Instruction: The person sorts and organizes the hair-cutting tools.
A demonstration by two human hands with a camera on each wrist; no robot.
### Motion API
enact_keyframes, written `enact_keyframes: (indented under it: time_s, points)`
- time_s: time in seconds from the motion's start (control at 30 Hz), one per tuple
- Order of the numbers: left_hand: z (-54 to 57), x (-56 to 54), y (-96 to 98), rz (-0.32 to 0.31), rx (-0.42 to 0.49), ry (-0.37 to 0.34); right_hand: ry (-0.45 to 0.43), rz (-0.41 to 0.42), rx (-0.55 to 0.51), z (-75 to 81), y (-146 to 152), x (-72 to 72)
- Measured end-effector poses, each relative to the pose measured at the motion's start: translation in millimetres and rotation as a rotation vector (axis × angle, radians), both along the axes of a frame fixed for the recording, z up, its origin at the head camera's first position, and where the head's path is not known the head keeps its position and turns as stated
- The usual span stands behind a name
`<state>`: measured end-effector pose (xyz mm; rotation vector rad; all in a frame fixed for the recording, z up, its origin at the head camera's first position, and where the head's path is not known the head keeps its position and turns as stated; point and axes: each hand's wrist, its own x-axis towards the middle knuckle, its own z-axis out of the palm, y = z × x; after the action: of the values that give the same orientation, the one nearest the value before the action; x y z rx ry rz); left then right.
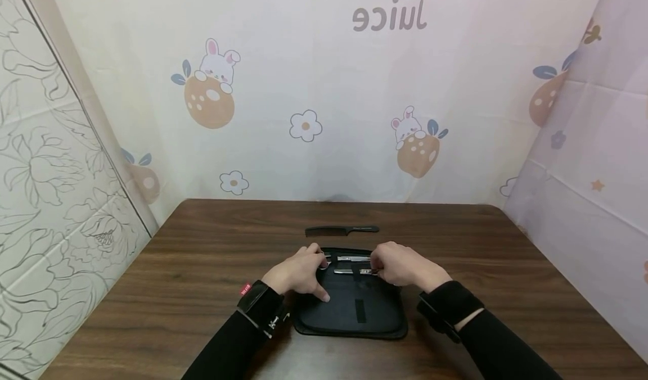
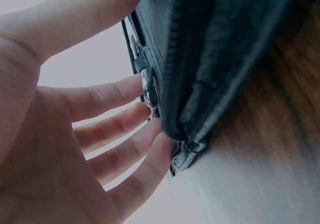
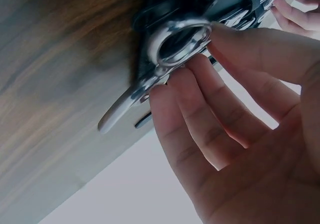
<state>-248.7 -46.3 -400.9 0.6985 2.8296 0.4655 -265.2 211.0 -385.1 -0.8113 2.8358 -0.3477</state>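
Note:
A flat black case [image 1: 331,315] lies on the table, with two pairs of silver scissors across its upper part. My right hand [image 1: 405,265] is at the case's right side. Its thumb and fingertips pinch the handle of one pair of scissors [image 3: 156,46], whose ring and curved finger rest stick out past the fingers. On the left, my left hand [image 1: 301,271] rests on the case, fingers extended and thumb spread over the black surface. In the left wrist view, its fingertips touch a metal ring handle [image 2: 149,86] and the case's edge, beside the zipper.
Beyond the case, a black comb [image 1: 329,231] lies on the brown wooden table [image 1: 217,245]. A strap [image 1: 360,311] shows on the lower part of the case. Printed curtains [image 1: 324,59] hang behind the table and at its right, with a flower-patterned panel [image 1: 66,200] on the left.

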Motion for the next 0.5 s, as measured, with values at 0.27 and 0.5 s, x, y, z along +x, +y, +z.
enact_keyframes:
  time_s: [0.27, 0.5]
  points:
    - [1.8, 0.7, -0.1, -0.009, 0.000, -0.010, -0.015, 0.014, 0.018, 1.4, 0.8, 0.5]
    - [3.6, 2.2, -0.1, -0.004, 0.007, -0.017, -0.021, 0.012, 0.025, 1.6, -2.2, 0.6]
